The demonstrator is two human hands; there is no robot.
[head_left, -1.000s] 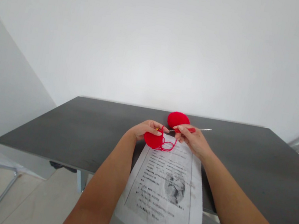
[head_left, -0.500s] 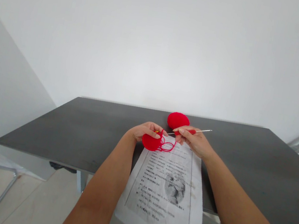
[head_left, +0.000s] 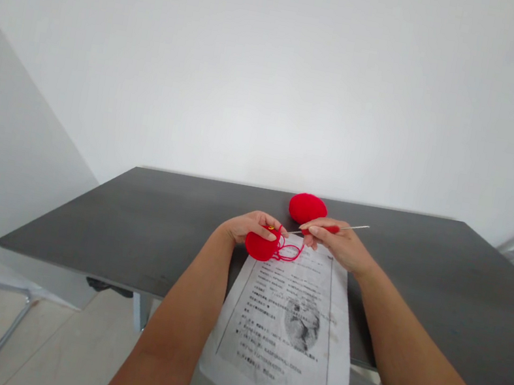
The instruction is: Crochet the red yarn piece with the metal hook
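Pinched in my left hand (head_left: 255,227) is a round piece of red crochet work (head_left: 260,247), with a small yellow marker at its upper edge. My right hand (head_left: 337,243) is closed on the red grip of a crochet hook (head_left: 324,230). One metal end of the hook points left to the edge of the work; the other sticks out to the right past my hand. Loose loops of red yarn (head_left: 290,253) hang between the hands. Just behind my right hand sits a ball of red yarn (head_left: 306,208).
A printed sheet (head_left: 270,367) with text and a dark picture lies under my hands and hangs over the front edge of the dark table (head_left: 172,224). A white wall (head_left: 275,89) stands behind it. At the lower left is a metal-framed piece of furniture (head_left: 6,334).
Very little differs. The whole view has shifted slightly, and the hook's right end sits a touch farther right. Both hands keep their hold.
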